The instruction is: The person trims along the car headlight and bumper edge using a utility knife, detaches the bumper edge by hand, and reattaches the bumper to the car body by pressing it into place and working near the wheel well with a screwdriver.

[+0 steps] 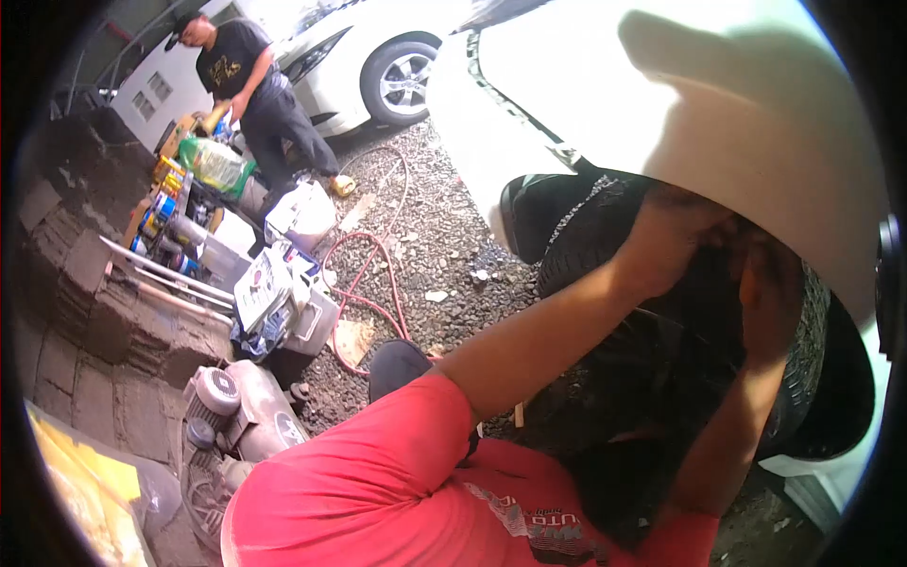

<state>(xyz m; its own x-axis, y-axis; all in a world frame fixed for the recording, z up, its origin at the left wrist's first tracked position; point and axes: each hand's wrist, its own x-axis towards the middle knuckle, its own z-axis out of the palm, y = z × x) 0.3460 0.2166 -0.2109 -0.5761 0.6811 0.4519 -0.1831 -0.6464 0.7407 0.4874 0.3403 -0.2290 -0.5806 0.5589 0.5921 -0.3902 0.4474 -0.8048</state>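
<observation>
Both my hands reach up into the dark wheel well of a white car body (pixel 586 85), just above the tire (pixel 803 378). My left hand (pixel 671 236) is bent at the wrist, its fingers in shadow under the fender edge. Close beside it on the right, my right hand (pixel 767 283) points upward, also in deep shade. The fingertips of the two hands are near each other. Whatever they touch or hold there is too dark to make out.
A person (pixel 255 94) stands at the upper left beside cluttered supplies (pixel 213 165). A red hose (pixel 392 255) coils on the gravel (pixel 435 255). An air compressor (pixel 265 411) sits at lower left. Another white car (pixel 345 47) is behind.
</observation>
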